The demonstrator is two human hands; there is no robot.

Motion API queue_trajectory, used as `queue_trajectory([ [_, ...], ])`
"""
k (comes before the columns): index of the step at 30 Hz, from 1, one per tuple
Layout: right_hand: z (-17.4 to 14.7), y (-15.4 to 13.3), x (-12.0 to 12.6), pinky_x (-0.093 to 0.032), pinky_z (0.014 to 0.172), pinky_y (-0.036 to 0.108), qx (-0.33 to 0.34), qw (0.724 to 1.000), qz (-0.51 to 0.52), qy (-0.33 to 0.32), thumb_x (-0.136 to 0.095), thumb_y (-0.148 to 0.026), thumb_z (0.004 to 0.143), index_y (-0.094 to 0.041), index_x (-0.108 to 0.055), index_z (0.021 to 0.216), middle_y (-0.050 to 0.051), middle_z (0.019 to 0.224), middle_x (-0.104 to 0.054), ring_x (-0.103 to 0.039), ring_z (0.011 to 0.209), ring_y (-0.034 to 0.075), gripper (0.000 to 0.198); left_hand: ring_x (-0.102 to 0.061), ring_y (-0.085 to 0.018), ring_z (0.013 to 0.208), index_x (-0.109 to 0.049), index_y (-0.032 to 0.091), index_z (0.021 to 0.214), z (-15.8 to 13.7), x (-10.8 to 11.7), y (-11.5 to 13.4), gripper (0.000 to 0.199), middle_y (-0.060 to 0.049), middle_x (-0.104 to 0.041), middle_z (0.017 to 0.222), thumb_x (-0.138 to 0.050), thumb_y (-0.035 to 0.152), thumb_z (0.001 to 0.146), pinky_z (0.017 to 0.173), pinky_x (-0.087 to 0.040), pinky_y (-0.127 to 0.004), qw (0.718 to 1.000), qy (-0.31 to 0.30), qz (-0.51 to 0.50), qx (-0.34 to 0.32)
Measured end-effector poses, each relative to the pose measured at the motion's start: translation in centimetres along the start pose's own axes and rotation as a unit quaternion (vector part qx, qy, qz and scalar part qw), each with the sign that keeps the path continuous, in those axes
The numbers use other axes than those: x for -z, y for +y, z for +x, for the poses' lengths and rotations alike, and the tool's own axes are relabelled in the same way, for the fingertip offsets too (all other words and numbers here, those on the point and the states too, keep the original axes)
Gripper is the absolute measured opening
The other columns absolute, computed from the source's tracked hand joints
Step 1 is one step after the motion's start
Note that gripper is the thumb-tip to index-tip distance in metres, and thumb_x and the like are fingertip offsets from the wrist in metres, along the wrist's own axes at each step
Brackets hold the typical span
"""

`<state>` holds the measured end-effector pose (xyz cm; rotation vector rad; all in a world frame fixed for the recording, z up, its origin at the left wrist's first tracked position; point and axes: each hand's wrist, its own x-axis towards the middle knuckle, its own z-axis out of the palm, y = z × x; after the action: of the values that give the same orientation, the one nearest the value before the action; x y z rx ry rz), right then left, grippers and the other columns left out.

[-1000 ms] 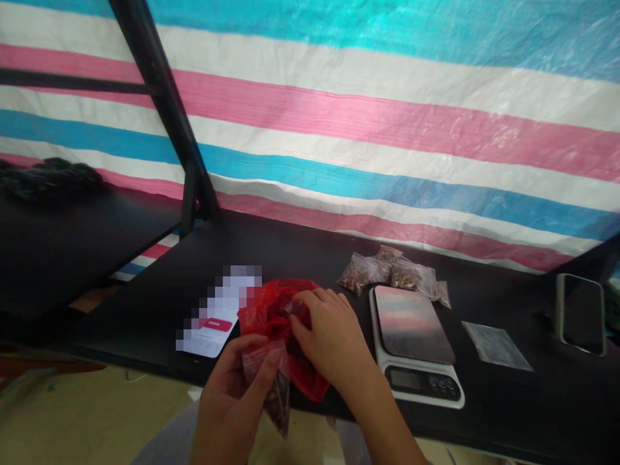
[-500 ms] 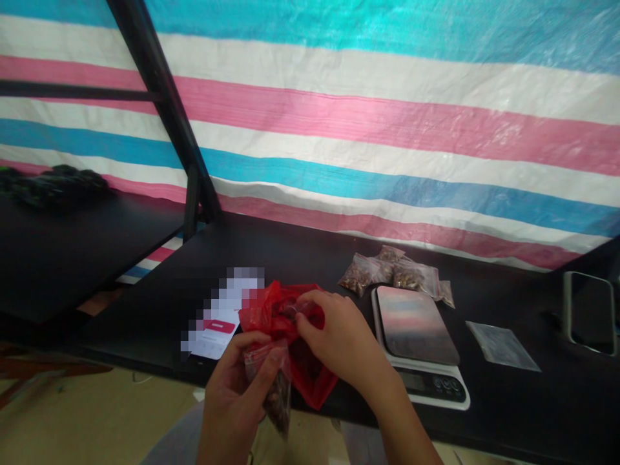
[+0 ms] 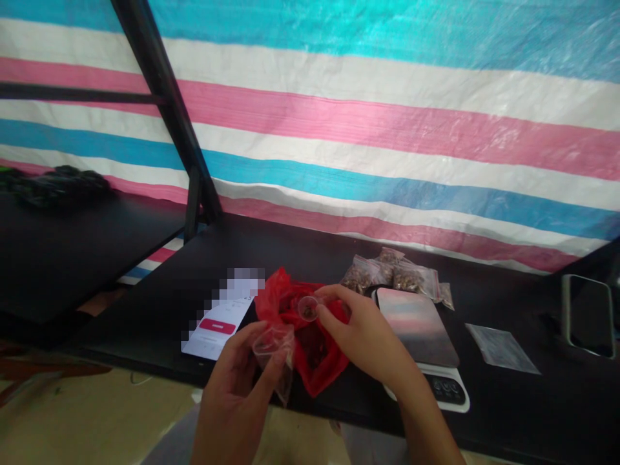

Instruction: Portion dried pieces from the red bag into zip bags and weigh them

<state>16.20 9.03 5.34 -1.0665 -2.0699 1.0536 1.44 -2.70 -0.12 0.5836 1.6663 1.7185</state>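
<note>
My left hand [image 3: 237, 381] pinches a small clear zip bag [image 3: 277, 345], its mouth partly spread; the hand hides much of what is inside. Between the fingertips of my right hand [image 3: 351, 326] is a small clear cup [image 3: 307, 310] with a few brown bits in it. It is over a red plastic bag [image 3: 317, 378], which lies open at the table edge with dark contents showing. The bag's crumpled top rises beside my left fingers.
A kitchen scale [image 3: 416, 326] stands to the right, with several filled zip bags [image 3: 411, 278] behind it. A flat clear bag [image 3: 504, 347] and a phone [image 3: 588, 316] lie farther right. A lit screen [image 3: 217, 326] is at left on the black table [image 3: 290, 239].
My right hand has moved slightly right, and the cup with brown bits now shows clearly above the red bag. The zip bag has come up and turned in my left hand.
</note>
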Motion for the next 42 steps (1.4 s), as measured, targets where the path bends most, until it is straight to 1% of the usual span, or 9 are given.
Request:
queue_trajectory([
  [4,-1.2,-1.8,0.6,-0.053,0.099,0.031,0.028,0.999,0.036,-0.005,-0.066,-0.02,0.102,-0.029,-0.078,0.113,-0.002,0.115,-0.081,-0.074,0.106,0.017,0.019,-0.08,-0.031,0.111,-0.075,0.024,0.12,-0.3,0.3,-0.8,0.062,-0.009,-0.083,0.119,-0.092,0.055,0.07,0.093,-0.068,-0.04,0.999,-0.021,0.019,-0.03],
  [8,-2.2,-3.2,-0.1,-0.052,0.103,0.034,0.068,0.998,-0.013,-0.004,-0.072,-0.017,0.097,-0.033,-0.077,0.113,-0.003,0.119,-0.079,-0.071,0.114,0.019,0.024,-0.078,-0.028,0.116,-0.075,0.027,0.125,-0.4,0.2,-1.3,0.057,-0.008,-0.08,0.129,-0.089,0.05,0.075,0.1,-0.065,-0.04,0.998,-0.058,0.005,-0.033],
  [11,-2.4,-3.3,-0.7,-0.05,0.105,0.04,0.109,0.991,-0.082,-0.004,-0.074,-0.013,0.095,-0.033,-0.077,0.115,0.0,0.124,-0.078,-0.069,0.116,0.022,0.028,-0.077,-0.027,0.115,-0.077,0.026,0.119,-0.3,0.0,-1.5,0.049,-0.007,-0.08,0.124,-0.088,0.048,0.077,0.1,-0.064,-0.038,0.997,-0.057,0.003,-0.049],
  [16,-2.4,-3.1,-0.8,-0.045,0.114,0.044,0.157,0.978,-0.134,-0.011,-0.073,-0.014,0.098,-0.032,-0.074,0.123,0.002,0.127,-0.078,-0.068,0.119,0.024,0.031,-0.077,-0.027,0.115,-0.076,0.023,0.121,-0.2,0.1,-1.6,0.05,-0.009,-0.08,0.124,-0.085,0.051,0.08,0.101,-0.064,-0.039,0.997,-0.065,-0.001,-0.051],
  [21,-2.6,-3.4,-0.6,-0.047,0.109,0.042,0.183,0.971,-0.156,-0.004,-0.07,-0.018,0.102,-0.033,-0.073,0.124,0.002,0.124,-0.079,-0.068,0.115,0.023,0.027,-0.077,-0.027,0.116,-0.076,0.024,0.122,-0.4,0.2,-1.5,0.049,-0.009,-0.08,0.126,-0.084,0.051,0.082,0.102,-0.063,-0.039,0.996,-0.08,-0.004,-0.039],
  [27,-2.1,-2.6,0.3,-0.05,0.107,0.045,0.13,0.975,-0.173,0.044,-0.069,-0.019,0.1,-0.031,-0.072,0.128,0.006,0.131,-0.075,-0.068,0.119,0.027,0.031,-0.079,-0.028,0.114,-0.077,0.026,0.122,-0.6,0.5,-1.6,0.051,-0.008,-0.083,0.123,-0.084,0.051,0.079,0.1,-0.065,-0.039,0.998,-0.063,0.004,-0.023],
  [34,-1.5,-0.4,1.2,-0.049,0.104,0.043,0.038,0.962,-0.256,-0.087,-0.063,-0.004,0.094,-0.027,-0.078,0.111,0.005,0.119,-0.077,-0.068,0.115,0.026,0.032,-0.082,-0.031,0.106,-0.078,0.026,0.12,-0.7,1.0,-1.0,0.059,-0.01,-0.085,0.115,-0.086,0.061,0.074,0.092,-0.069,-0.041,0.999,-0.042,0.02,0.007],
  [38,-1.5,-0.1,1.2,-0.048,0.107,0.045,0.014,0.955,-0.284,-0.087,-0.066,-0.005,0.095,-0.025,-0.077,0.11,0.006,0.124,-0.076,-0.068,0.117,0.028,0.028,-0.083,-0.03,0.103,-0.079,0.027,0.119,-0.7,1.3,-1.5,0.057,-0.01,-0.085,0.116,-0.085,0.063,0.076,0.084,-0.07,-0.037,0.999,-0.049,0.021,0.009],
  [42,-1.3,0.2,1.0,-0.05,0.102,0.042,-0.023,0.956,-0.282,-0.071,-0.068,-0.01,0.097,-0.024,-0.076,0.114,0.008,0.128,-0.076,-0.07,0.114,0.028,0.023,-0.081,-0.031,0.108,-0.078,0.029,0.124,-1.3,2.0,-2.4,0.052,-0.011,-0.082,0.126,-0.082,0.06,0.082,0.091,-0.068,-0.04,0.994,-0.08,0.069,-0.036],
])
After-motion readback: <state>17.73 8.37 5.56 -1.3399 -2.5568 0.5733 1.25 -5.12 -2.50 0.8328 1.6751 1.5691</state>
